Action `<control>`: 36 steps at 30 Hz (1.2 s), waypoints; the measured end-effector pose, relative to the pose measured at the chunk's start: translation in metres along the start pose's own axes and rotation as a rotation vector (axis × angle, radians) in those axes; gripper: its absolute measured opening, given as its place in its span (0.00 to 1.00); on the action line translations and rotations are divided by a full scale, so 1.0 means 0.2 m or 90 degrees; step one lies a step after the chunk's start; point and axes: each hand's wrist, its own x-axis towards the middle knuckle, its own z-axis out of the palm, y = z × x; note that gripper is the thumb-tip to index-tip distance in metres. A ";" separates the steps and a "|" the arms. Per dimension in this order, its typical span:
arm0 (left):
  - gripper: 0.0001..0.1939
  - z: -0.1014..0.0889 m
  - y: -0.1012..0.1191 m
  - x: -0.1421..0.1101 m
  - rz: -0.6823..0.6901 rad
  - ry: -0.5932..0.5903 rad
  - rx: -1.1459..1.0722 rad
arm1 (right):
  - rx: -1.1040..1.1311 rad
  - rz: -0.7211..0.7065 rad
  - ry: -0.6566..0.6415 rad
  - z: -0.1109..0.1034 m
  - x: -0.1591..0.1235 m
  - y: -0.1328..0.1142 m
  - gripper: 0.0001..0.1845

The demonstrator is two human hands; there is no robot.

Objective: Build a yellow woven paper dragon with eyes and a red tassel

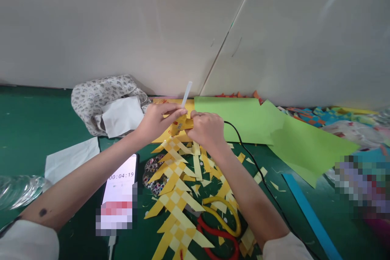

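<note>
My right hand (209, 130) is wrapped round the handle of a yellow glue gun (179, 125), its nozzle tilted down. My left hand (160, 120) is pinched near the gun's upper end, fingers closed on a whitish glue stick (187, 93) that stands up above them. Whether the stick sits inside the gun is hidden by the fingers. Below the gun runs a woven strip of yellow and cream paper (175, 199) with pointed ends. A black cord (243, 146) trails from behind my right hand.
Scissors with red and yellow handles (237, 219) lie among paper scraps. A lit phone (120, 183) shows a timer. Green paper sheets (231, 120), a blue strip (310, 215), patterned cloth (106, 89), a sequined piece (154, 174) and a clear plastic item (21, 191) surround the work.
</note>
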 end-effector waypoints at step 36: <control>0.15 0.02 0.00 0.00 0.009 0.006 -0.011 | -0.010 0.012 -0.014 -0.03 -0.01 0.01 0.08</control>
